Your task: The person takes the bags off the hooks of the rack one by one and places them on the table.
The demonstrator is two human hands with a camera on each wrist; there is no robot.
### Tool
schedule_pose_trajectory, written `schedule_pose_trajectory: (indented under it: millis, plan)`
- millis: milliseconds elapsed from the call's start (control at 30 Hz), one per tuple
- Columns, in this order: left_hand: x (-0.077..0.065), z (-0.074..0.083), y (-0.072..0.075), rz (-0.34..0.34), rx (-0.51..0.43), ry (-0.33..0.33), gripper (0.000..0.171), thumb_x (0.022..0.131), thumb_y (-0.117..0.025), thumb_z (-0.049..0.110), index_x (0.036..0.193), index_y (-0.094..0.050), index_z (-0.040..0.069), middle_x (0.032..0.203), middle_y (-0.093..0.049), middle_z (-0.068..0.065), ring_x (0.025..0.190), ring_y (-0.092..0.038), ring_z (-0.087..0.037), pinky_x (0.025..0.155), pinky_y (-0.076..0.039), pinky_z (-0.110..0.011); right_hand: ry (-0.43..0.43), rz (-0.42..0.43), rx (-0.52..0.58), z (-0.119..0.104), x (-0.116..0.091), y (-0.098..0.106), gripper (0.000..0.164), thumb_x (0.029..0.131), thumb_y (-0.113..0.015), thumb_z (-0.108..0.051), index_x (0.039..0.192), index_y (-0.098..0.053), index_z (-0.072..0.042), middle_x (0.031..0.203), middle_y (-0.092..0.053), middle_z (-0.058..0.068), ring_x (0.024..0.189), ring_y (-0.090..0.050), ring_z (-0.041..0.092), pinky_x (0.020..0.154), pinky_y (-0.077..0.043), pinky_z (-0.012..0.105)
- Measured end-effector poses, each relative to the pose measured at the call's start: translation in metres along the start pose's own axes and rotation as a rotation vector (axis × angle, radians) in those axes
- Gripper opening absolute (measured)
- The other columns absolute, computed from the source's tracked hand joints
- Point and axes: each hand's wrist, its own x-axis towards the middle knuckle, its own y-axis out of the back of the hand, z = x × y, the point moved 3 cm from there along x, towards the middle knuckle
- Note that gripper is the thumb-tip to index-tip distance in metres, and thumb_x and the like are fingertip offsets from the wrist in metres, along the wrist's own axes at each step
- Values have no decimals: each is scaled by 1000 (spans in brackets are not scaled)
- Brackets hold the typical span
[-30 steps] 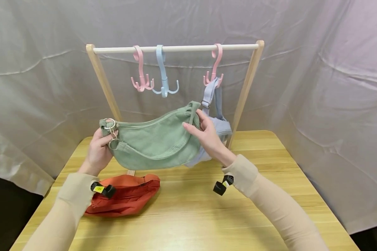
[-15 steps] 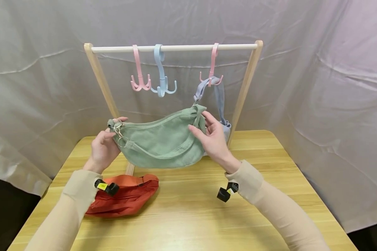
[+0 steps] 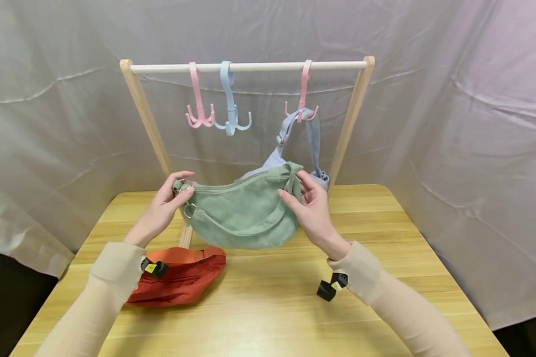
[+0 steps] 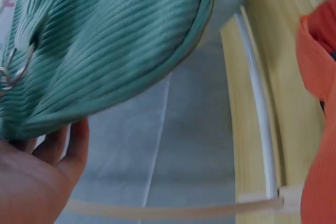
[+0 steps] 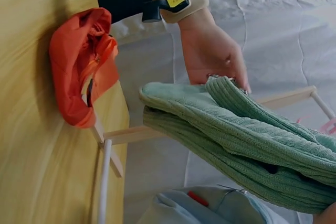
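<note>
A green corduroy shoulder bag (image 3: pixel 243 210) is held up between both hands above the table. My left hand (image 3: pixel 163 206) pinches its left end beside the metal rings (image 3: pixel 190 210); in the left wrist view the fingers (image 4: pixel 73 145) reach behind the ribbed cloth. At the other end, my right hand (image 3: pixel 312 210) grips the bag near the strap, thumb in front and fingers behind. The right wrist view shows the bag (image 5: pixel 236 129) from its side, with two padded layers and the strap on top. Behind it, a light blue bag (image 3: pixel 272 161) hangs by its strap, partly hidden.
A wooden rack with a white rail (image 3: pixel 268 66) stands at the back. From it hang two pink hooks, one at left (image 3: pixel 199 101) and one at right (image 3: pixel 302 94), plus a blue hook (image 3: pixel 230 104). An orange-red bag (image 3: pixel 178 277) lies on the wooden table (image 3: pixel 268 307) at left.
Both hands have brought the green bag lower and to the right, uncovering more of the light blue bag's strap. The left fingers have shifted around the ringed end. The hooks have turned slightly.
</note>
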Motion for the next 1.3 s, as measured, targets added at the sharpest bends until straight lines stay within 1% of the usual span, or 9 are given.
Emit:
schedule_pose_trajectory:
  millis: [133, 267, 533, 733, 933, 1067, 1133, 1200, 1300]
  plan:
    - [0, -4, -2, -62, 190, 48, 44, 107, -49, 19, 149, -39, 12, 110, -50, -4, 91, -53, -9, 82, -46, -18, -21, 32, 21, 4, -6, 5, 51, 90, -57, 17, 139, -46, 14, 114, -71, -11, 106, -67, 4, 93, -55, 19]
    - [-1, -6, -8, -122, 275, 87, 50, 105, -53, 22, 152, -36, 17, 115, -52, -9, 89, -57, -17, 78, -48, -24, -82, 52, 51, 8, -13, 11, 50, 91, -56, 15, 140, -45, 12, 115, -71, -10, 105, -68, 4, 93, -55, 20]
    - [-2, -13, -27, -221, 264, 124, 56, 101, -62, 20, 150, -36, 19, 117, -53, -13, 97, -64, -24, 87, -52, -31, -228, 116, 80, 20, -32, 35, 47, 94, -54, 13, 139, -48, 2, 115, -69, -9, 106, -67, 4, 92, -55, 21]
    - [-4, -19, -41, -283, 241, 115, 62, 97, -67, 15, 151, -37, 13, 127, -54, -16, 107, -65, -26, 99, -51, -40, -332, 150, 80, 31, -44, 53, 51, 95, -56, 10, 144, -42, 4, 113, -70, -11, 105, -68, 4, 91, -56, 21]
    - [-7, -26, -57, -360, 195, 159, 63, 96, -69, 23, 151, -36, 19, 135, -56, -13, 113, -63, -27, 100, -49, -46, -461, 181, 99, 43, -57, 75, 59, 98, -54, 6, 152, -32, 6, 111, -71, -14, 105, -68, 2, 92, -55, 20]
    - [-9, -36, -69, -402, 215, 167, 60, 98, -66, 25, 150, -37, 17, 141, -53, -15, 119, -60, -30, 102, -49, -48, -566, 185, 115, 55, -66, 89, 62, 99, -52, 3, 155, -26, 6, 110, -72, -14, 103, -70, 2, 93, -56, 22]
    - [-11, -42, -75, -425, 261, 169, 58, 100, -64, 28, 150, -37, 17, 146, -51, -15, 122, -58, -30, 103, -48, -49, -616, 183, 108, 63, -71, 95, 63, 100, -52, 1, 156, -24, 6, 117, -70, -9, 103, -70, 3, 94, -55, 22]
    - [-12, -47, -80, -451, 293, 181, 59, 101, -62, 30, 152, -36, 17, 152, -46, -15, 128, -54, -31, 106, -45, -51, -656, 178, 112, 70, -76, 99, 64, 101, -51, 0, 157, -22, 4, 135, -64, 1, 104, -69, 2, 95, -54, 22]
    - [-15, -52, -85, -477, 365, 193, 62, 101, -61, 34, 154, -34, 17, 156, -43, -16, 138, -48, -33, 114, -39, -54, -691, 165, 119, 80, -81, 104, 66, 102, -50, 0, 160, -17, -1, 161, -37, 12, 107, -66, 0, 98, -52, 21]
